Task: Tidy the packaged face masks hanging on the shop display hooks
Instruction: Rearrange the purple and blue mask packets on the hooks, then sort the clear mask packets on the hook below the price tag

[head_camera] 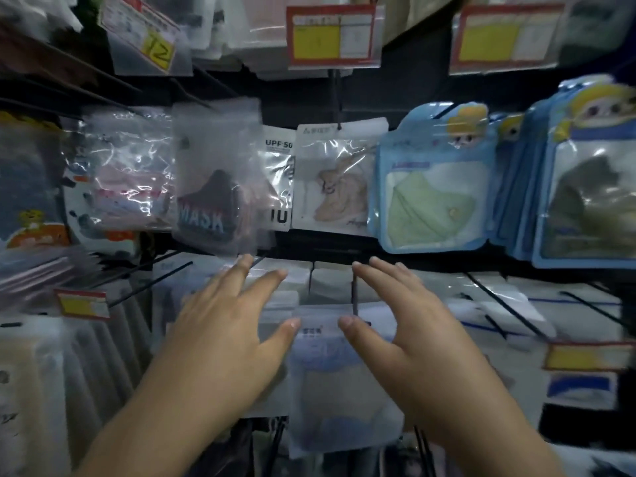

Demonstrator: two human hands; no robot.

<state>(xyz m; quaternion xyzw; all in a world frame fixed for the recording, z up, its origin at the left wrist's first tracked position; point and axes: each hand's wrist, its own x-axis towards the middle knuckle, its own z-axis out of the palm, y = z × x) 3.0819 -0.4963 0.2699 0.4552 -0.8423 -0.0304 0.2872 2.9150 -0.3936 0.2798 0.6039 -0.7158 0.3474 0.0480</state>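
1. Far left: dark pack with an orange cartoon label (29, 201), blurred, hanging beside crinkled clear packs (120, 177) with pink and white contents.
2. Upper left: tilted price tag (144, 36) with "12" handwritten on yellow.
3. Left of middle: clear pack holding a dark mask printed "MASK" (213, 187), hanging in front of its neighbours, bottom edge just above the left fingertips.
4. Behind it, partly covered: white pack marked "UPF 50" (279, 180).
5. Lower left: small red-and-yellow tag (82, 304) on a hook end, above rows of blurred white packs.
6. Left hand (223, 325): open, fingers straight and spread, reaching forward toward the lower row, thumb tip at the upper left corner of the pale pack (330, 373); actual contact too blurred to tell.
7. Centre: pale pack hanging on a lower hook (354, 294) between the two hands, bluish print near its top.
8. Above centre: red-framed yellow tag (332, 36), and under it a pack with a beige mask (339, 187).
9. Right hand (413, 335): open, fingers straight, mirroring the left, thumb tip at the pale pack's upper right corner.
10. Right: blue cartoon-topped pack with a green mask (433, 187).
11. Far right: thick stack of the same blue packs, front one holding a dark olive mask (585, 187), with another red-framed tag (506, 37) above.
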